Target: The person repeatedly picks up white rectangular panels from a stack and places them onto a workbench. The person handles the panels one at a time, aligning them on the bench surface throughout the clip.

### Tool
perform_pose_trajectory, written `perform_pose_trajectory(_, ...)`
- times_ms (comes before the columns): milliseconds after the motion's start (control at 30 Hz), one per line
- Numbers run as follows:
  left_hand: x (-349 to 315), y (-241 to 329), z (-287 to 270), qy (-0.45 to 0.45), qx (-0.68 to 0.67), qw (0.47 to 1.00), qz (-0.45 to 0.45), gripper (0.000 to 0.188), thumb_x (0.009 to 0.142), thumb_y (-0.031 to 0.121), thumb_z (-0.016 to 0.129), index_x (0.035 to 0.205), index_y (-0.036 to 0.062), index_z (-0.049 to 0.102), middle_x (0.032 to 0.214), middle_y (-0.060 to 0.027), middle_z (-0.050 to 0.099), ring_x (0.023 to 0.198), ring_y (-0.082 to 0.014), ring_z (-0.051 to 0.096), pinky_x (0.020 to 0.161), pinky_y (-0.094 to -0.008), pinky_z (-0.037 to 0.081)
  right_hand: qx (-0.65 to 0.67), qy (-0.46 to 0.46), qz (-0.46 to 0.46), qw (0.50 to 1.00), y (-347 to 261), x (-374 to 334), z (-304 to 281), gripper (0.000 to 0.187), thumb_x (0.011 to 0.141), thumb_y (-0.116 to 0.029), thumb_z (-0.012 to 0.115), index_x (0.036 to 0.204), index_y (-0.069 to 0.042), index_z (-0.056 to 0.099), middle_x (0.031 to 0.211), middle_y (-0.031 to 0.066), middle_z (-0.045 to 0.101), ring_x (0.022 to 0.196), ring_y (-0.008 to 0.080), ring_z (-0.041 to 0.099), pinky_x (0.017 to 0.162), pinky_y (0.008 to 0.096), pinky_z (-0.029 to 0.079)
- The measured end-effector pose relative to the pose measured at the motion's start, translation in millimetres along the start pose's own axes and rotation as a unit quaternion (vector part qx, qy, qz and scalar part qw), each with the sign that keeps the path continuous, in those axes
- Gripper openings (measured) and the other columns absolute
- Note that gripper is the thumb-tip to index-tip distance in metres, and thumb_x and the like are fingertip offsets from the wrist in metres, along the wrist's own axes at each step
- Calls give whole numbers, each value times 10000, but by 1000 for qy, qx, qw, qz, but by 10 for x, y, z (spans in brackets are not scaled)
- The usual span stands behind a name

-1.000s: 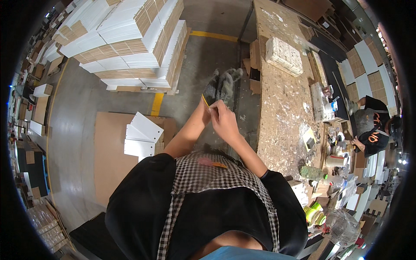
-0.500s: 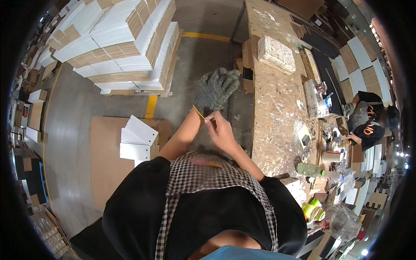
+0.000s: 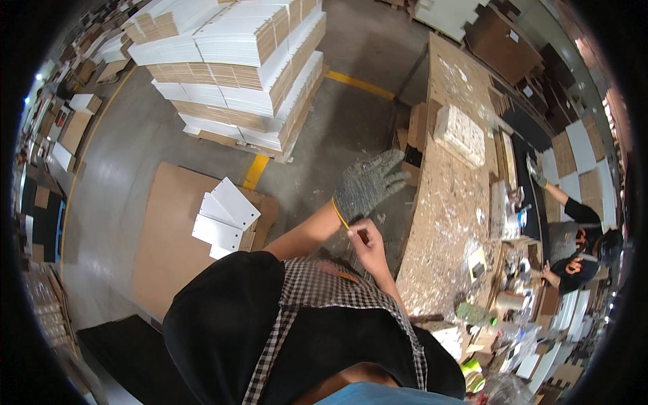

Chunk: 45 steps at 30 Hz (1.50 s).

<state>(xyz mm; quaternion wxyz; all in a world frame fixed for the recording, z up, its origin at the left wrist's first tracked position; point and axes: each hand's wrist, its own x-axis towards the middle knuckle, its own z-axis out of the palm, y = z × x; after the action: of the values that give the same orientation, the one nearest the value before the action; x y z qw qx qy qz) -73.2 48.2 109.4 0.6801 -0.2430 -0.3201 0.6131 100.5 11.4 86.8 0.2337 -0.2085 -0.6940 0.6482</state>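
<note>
My left hand (image 3: 370,187) is held out in front of me, inside a grey knitted work glove (image 3: 356,197). Its fingers are stretched and spread, with nothing in them. At the wrist runs the glove's yellow-edged cuff (image 3: 341,214). Bare, my right hand (image 3: 370,248) pinches that cuff between thumb and fingertips on the side nearest me. Both hands are in the air, left of a worn workbench (image 3: 432,250). Below and left of my left forearm, several white panels with small holes (image 3: 226,212) lie fanned out on brown board (image 3: 169,229).
Strapped white and brown panels form a tall pallet stack (image 3: 236,81) ahead on the left. The workbench holds a crusted pale block (image 3: 461,135), a green bottle (image 3: 472,314) and assorted containers. Across it, a co-worker (image 3: 574,243) stands with one gloved hand reaching out.
My gloved left hand has turned to the right and its fingers have spread further. My right hand still grips the cuff. The view has shifted, and the co-worker's arm has stretched out.
</note>
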Motion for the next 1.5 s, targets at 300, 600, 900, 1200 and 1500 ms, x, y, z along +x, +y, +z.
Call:
perform_pose_trajectory(300, -343, -694, 623, -215, 397, 867, -212, 642, 1069, 551, 368, 1542, 120, 425, 1551, -172, 458, 1045, -231, 656, 881, -340, 545, 374, -25, 274, 886, 275, 71, 18, 324, 1013, -269, 497, 1064, 28, 613, 912, 162, 668, 850, 290, 637, 835, 411, 531)
perform_pose_trajectory(600, -658, -308, 701, -194, 594, 776, -88, 615, 1071, 516, 375, 1517, 99, 449, 1535, -169, 472, 1110, -242, 628, 941, -355, 515, 290, -110, 340, 888, 148, 220, 107, 292, 1016, -237, 517, 1085, 29, 614, 920, 152, 674, 841, 268, 641, 825, 401, 540)
perform_pose_trajectory(900, -1086, 352, 1040, -170, 715, 678, 30, 589, 1073, 480, 382, 1492, 78, 473, 1518, -166, 486, 1174, -252, 599, 1000, -369, 485, 233, -159, 366, 887, 69, 697, 405, 262, 1019, -205, 536, 1106, 29, 614, 928, 142, 680, 832, 246, 645, 815, 391, 548)
perform_pose_trajectory(1200, -1258, 885, 1321, -141, 783, 586, 155, 563, 1074, 445, 389, 1467, 56, 497, 1501, -162, 500, 1238, -263, 570, 1059, -383, 455, 163, -255, 340, 891, -6, 1538, 914, 236, 1022, -173, 555, 1127, 30, 614, 936, 132, 685, 823, 223, 649, 804, 381, 556)
perform_pose_trajectory(1500, -1163, 2015, 2463, -133, 841, 351, 389, 539, 1076, 409, 396, 1443, 35, 521, 1485, -159, 514, 1303, -274, 542, 1119, -397, 425, 60, -363, 219, 904, 204, 3001, 2028, 215, 1025, -141, 575, 1148, 30, 615, 944, 122, 691, 814, 201, 654, 794, 371, 564)
